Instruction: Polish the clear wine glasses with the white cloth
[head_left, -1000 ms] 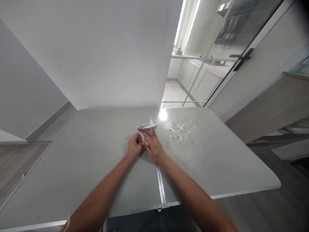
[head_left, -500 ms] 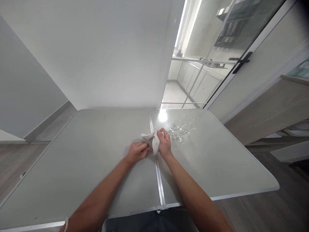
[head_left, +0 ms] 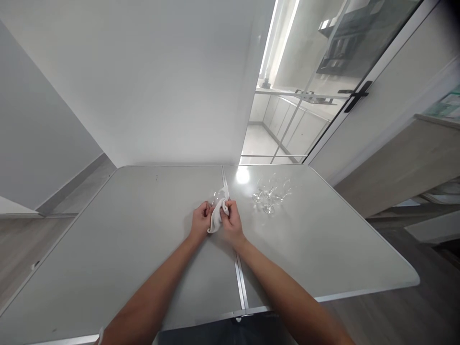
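My left hand (head_left: 201,219) is closed around the lower part of a clear wine glass (head_left: 216,195), whose bowl shows faintly just above the fingers; its stem and foot are hidden. A crumpled white cloth (head_left: 216,218) is pinched in my right hand (head_left: 232,221), pressed against the glass and partly covering it. The two hands are close together, a little above the table, beside its metal seam. Off to the right of my right hand stand several clear stemmed glasses (head_left: 268,208) in a tight group.
The pale grey folding table (head_left: 143,268) has a metal seam (head_left: 241,287) down its middle and a metal rim. A white wall (head_left: 179,96) rises behind it. Back right is a glass door with a black handle (head_left: 357,96); wooden shelving (head_left: 402,163) stands at the right.
My right hand and the cloth have moved left and slightly down, across the seam. The glass bowl now shows beside the cloth. My left hand has shifted slightly left, its fingers turned upward.
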Demonstrator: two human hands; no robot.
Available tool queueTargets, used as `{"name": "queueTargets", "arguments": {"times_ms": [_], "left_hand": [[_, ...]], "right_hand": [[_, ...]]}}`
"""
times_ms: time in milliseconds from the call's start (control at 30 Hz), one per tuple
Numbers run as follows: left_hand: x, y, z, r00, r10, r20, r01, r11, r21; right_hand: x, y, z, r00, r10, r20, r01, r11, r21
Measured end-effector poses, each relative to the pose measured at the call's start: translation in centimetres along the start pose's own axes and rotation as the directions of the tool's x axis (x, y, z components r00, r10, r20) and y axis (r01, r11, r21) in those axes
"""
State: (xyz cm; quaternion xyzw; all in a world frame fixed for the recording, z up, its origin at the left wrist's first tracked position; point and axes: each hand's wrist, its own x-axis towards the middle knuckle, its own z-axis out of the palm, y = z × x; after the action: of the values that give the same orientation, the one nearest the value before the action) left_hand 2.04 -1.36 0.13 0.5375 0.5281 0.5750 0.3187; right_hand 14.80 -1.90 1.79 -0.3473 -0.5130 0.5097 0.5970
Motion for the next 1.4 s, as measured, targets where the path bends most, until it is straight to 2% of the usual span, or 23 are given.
{"name": "queueTargets", "arguments": {"times_ms": [67,133,200,267,333,433,500,600,667,733,900,1000,1067,1167,1233,1300,1400], "left_hand": [[0.0,0.1,0.0,1.0,-0.003,0.017,0.002,1.0,0.022],[-0.2,0.2,0.1,0.997,0.015,0.078,-0.02,0.998,0.059],[-0.4,0.2,0.0,0.986,0.077,0.148,-0.095,0.988,0.12],[-0.6,0.1,0.0,0.963,0.163,0.212,-0.204,0.961,0.185],[-0.8,-0.1,-0.1,0.93,0.237,0.281,-0.305,0.924,0.23],[-1.1,0.0,-0.4,0.88,0.303,0.366,-0.41,0.873,0.264],[-1.2,0.1,-0.6,0.865,0.32,0.386,-0.441,0.853,0.28],[-1.3,0.4,-0.7,0.871,0.316,0.376,-0.43,0.86,0.275],[-1.2,0.4,-0.7,0.881,0.3,0.365,-0.403,0.881,0.249],[-1.1,0.4,-0.7,0.894,0.278,0.353,-0.366,0.906,0.213],[-0.8,0.3,-0.5,0.942,0.192,0.276,-0.22,0.973,0.071],[-0.7,0.4,-0.3,0.971,0.081,0.226,-0.07,0.996,-0.056],[-0.6,0.4,-0.2,0.982,0.05,0.182,-0.033,0.995,-0.096],[-0.3,0.4,-0.2,0.991,0.101,0.085,-0.093,0.991,-0.094],[-0.1,0.4,-0.4,0.989,0.148,0.023,-0.146,0.987,-0.065],[0.2,0.6,-0.5,0.985,0.171,-0.019,-0.172,0.985,-0.021],[0.3,0.7,-0.5,0.984,0.179,0.004,-0.179,0.984,-0.003]], "right_hand": [[0.0,-0.2,-0.3,0.987,-0.154,0.055,0.161,0.973,-0.167],[0.5,-0.5,-0.6,0.947,-0.277,0.163,0.314,0.907,-0.281],[1.1,-1.0,-1.2,0.888,-0.339,0.311,0.441,0.819,-0.367],[1.7,-1.5,-1.7,0.846,-0.342,0.409,0.509,0.746,-0.429],[2.0,-1.8,-2.3,0.863,-0.333,0.38,0.491,0.73,-0.476],[1.9,-2.2,-2.8,0.945,-0.284,0.165,0.328,0.816,-0.477],[1.9,-2.6,-2.9,0.982,-0.18,0.053,0.186,0.904,-0.384],[2.2,-3.4,-2.9,0.997,0.027,0.069,-0.02,0.995,-0.098],[2.6,-3.6,-3.0,0.98,0.142,0.136,-0.158,0.981,0.114],[2.9,-3.5,-3.1,0.962,0.215,0.169,-0.254,0.931,0.263],[3.0,-1.9,-2.6,0.932,0.337,0.137,-0.359,0.792,0.494],[2.2,-0.7,-1.4,0.919,0.372,0.133,-0.386,0.77,0.508],[1.5,-0.1,-0.6,0.934,0.345,0.095,-0.348,0.816,0.462],[0.6,0.2,0.2,0.984,0.172,0.05,-0.179,0.946,0.27],[0.3,0.2,0.3,0.992,0.05,0.118,-0.06,0.994,0.086],[0.2,0.3,0.2,0.979,0.003,0.204,0.01,0.998,-0.065],[0.4,0.9,-0.1,0.978,0.012,0.21,0.023,0.986,-0.163]]}}
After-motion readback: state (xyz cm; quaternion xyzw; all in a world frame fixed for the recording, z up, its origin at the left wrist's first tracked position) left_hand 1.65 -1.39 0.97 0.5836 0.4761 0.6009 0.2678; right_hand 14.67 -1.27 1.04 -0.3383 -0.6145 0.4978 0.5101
